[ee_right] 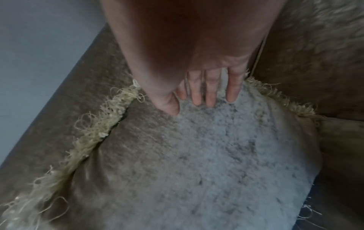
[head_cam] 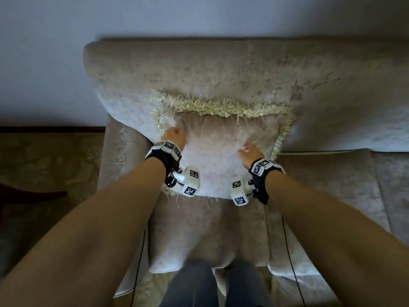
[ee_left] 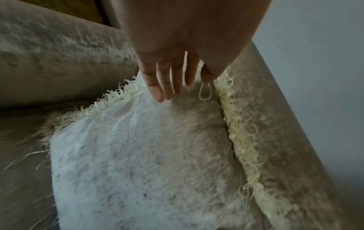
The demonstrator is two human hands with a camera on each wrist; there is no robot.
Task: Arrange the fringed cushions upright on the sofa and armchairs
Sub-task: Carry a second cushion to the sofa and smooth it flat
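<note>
A beige velvet cushion (head_cam: 218, 151) with a cream fringe (head_cam: 221, 107) leans upright against the sofa backrest (head_cam: 199, 69), near the left armrest. My left hand (head_cam: 174, 135) lies on the cushion's upper left part, fingers straight (ee_left: 163, 87) and touching the fabric. My right hand (head_cam: 251, 154) presses the cushion's right side with straight fingers (ee_right: 208, 93) dug slightly into the pile. Neither hand grips anything. The cushion fills both wrist views (ee_left: 147, 155) (ee_right: 197, 155).
The sofa seat (head_cam: 210, 229) extends toward me, with a second seat cushion (head_cam: 332, 196) to the right. The left armrest (head_cam: 124, 156) borders the cushion. A pale wall (head_cam: 199, 16) stands behind; patterned carpet (head_cam: 44, 165) lies at left. My legs (head_cam: 217, 284) stand at the seat's front.
</note>
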